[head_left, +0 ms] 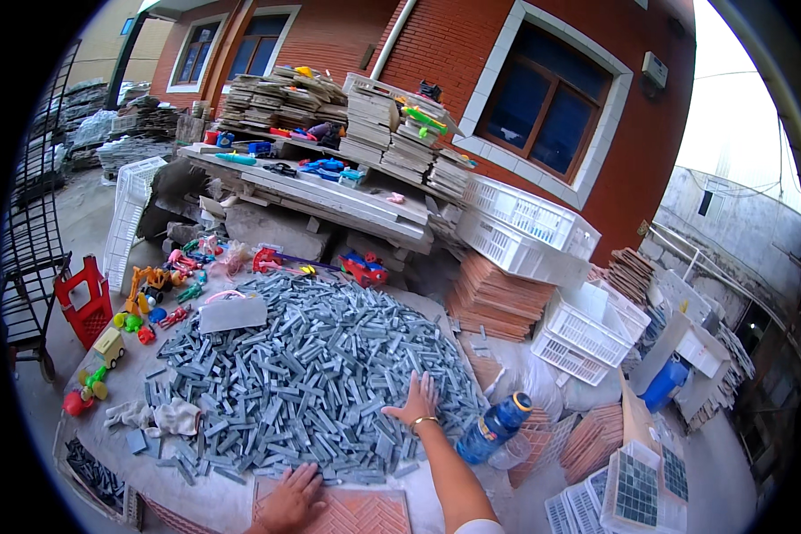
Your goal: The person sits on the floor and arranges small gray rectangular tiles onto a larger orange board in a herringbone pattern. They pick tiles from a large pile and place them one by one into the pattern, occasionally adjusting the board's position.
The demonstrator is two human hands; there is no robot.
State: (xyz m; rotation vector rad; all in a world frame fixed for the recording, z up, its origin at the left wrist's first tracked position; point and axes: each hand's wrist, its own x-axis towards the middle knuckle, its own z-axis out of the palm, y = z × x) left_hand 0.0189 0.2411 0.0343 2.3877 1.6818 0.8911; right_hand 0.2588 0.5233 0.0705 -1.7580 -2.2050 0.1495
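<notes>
A broad heap of narrow grey stone strips [303, 374] covers the middle of the table. My right hand [416, 402] reaches onto the right side of the heap, fingers spread over the strips; I see nothing held in it. A gold-coloured bangle [424, 421] circles that wrist. Near the front edge lies a reddish tray with a herringbone pattern [360, 512]. Flat across its left part rests my left hand [292, 500], fingers stretched out. Close to my right forearm stands a blue bottle [494, 429] with a yellow-rimmed cap.
White work gloves [156, 416] lie left of the heap, near colourful toys [142, 307]. A pale flat piece [232, 313] rests on the strips. White crates [529, 218] sit on stacked reddish trays [498, 298]. Green mosaic sheets [636, 488] are at lower right.
</notes>
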